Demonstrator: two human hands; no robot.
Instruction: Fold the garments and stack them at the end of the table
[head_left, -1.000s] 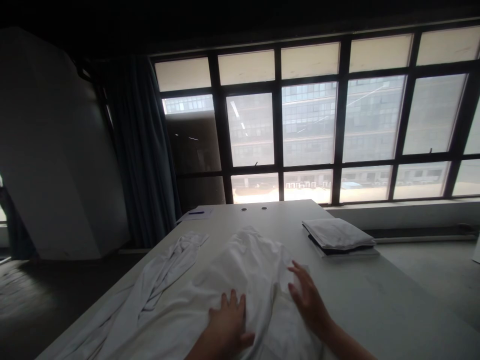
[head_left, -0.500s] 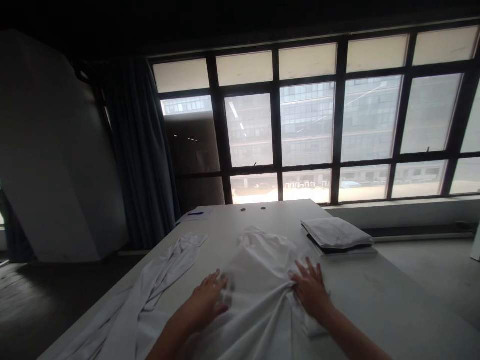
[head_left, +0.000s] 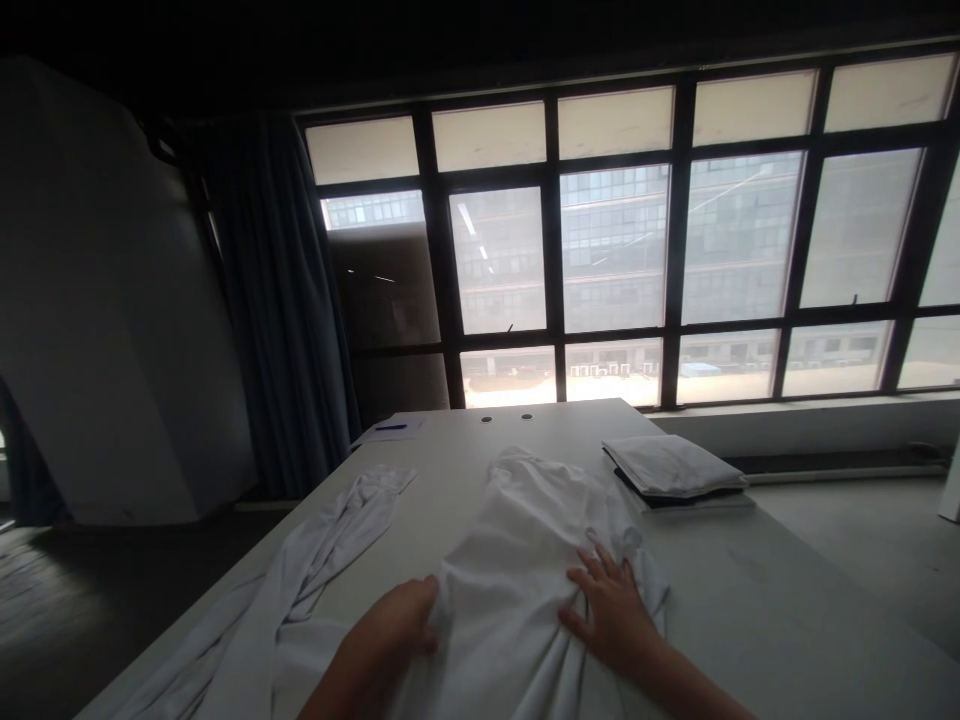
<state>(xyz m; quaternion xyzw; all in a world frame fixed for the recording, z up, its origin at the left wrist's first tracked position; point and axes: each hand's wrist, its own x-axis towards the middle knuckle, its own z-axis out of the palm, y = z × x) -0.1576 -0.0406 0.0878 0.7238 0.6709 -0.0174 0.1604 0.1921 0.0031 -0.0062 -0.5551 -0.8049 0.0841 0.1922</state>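
Observation:
A white garment (head_left: 517, 540) lies rumpled on the white table in front of me, its narrow end pointing away. My left hand (head_left: 394, 625) is at the garment's left edge, fingers curled in and closed on the cloth; the fingertips are partly hidden. On the garment's right side rests my right hand (head_left: 615, 610), palm down, with its fingers spread over the folds. Creases run from under that hand toward me. The cloth nearest me is cut off by the frame's lower edge.
Another crumpled white cloth (head_left: 330, 560) lies along the table's left side. A folded stack (head_left: 671, 465), white over something dark, sits at the right edge. A blue pen (head_left: 391, 427) lies on paper at the far left corner. Windows (head_left: 615, 250) stand beyond the table (head_left: 750, 610).
My left hand has moved slightly left and toward me, from spread fingers to curled ones. My right hand has shifted lower, onto the cloth. The garment's right side is now spread farther right.

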